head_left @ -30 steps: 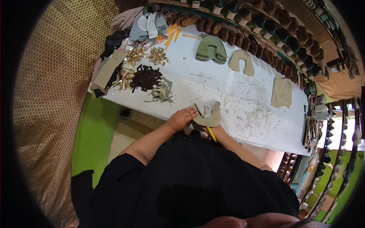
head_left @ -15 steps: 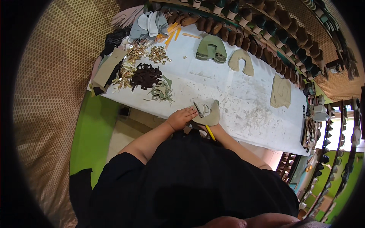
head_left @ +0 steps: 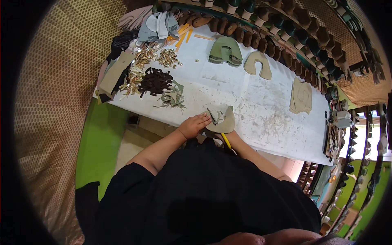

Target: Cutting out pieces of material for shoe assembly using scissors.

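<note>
1. Head view: the curved olive-beige piece [head_left: 227, 123] is at the near edge of the white table [head_left: 261, 126], between the person's hands.
2. The left hand [head_left: 195, 126] lays its fingers side by side over the piece's left part; its thumb is hidden, so I cannot tell whether it pinches.
3. The right hand [head_left: 230, 136] is mostly covered by the piece's near right side; its finger pose cannot be told. A yellow handle [head_left: 226, 141] juts out there toward the body.
4. The piece looks thin, so probably light, soft and bendy, with a matt face unlikely to slip.
5. It should stand firm handling, though its narrower parts could stretch or crease.
6. The best hold is likely the broad near curve, supported from below, with flat fingers steadying the left part.
</note>
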The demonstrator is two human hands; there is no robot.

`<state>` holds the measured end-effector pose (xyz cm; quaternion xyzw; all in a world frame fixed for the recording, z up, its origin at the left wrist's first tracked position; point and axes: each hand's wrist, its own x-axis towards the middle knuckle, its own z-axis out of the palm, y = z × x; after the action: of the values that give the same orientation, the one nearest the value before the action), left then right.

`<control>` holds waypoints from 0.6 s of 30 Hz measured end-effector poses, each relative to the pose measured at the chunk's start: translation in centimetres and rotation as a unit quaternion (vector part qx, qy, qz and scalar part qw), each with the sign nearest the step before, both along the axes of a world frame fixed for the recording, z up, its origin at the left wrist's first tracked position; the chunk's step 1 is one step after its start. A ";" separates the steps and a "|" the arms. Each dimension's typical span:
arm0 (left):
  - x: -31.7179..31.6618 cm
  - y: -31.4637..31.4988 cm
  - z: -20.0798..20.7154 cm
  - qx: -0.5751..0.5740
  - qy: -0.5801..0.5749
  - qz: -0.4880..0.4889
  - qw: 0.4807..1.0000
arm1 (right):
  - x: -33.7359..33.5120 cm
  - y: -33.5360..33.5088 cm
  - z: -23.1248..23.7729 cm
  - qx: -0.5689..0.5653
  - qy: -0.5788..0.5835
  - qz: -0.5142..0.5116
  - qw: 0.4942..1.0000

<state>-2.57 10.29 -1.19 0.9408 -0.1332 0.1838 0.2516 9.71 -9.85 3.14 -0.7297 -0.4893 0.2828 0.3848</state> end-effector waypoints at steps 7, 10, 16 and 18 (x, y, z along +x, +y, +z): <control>0.0 -0.2 0.4 -0.017 0.017 -0.013 1.000 | 0.2 0.7 1.4 -0.017 0.051 0.001 0.999; -0.1 -0.1 0.7 -0.016 0.013 -0.012 1.000 | 0.1 0.3 0.3 0.005 0.040 -0.007 0.999; 0.2 -0.2 0.5 -0.013 0.015 -0.012 1.000 | 1.1 -1.0 -2.6 -0.039 0.039 -0.004 0.998; -0.1 -0.1 0.1 -0.009 0.020 -0.007 1.000 | 1.9 -1.2 -1.5 -0.100 0.068 0.007 0.993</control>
<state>-2.62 10.15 -1.05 0.9410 -0.1326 0.1647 0.2643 11.64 -11.03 1.62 -0.7401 -0.4365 0.3820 0.3403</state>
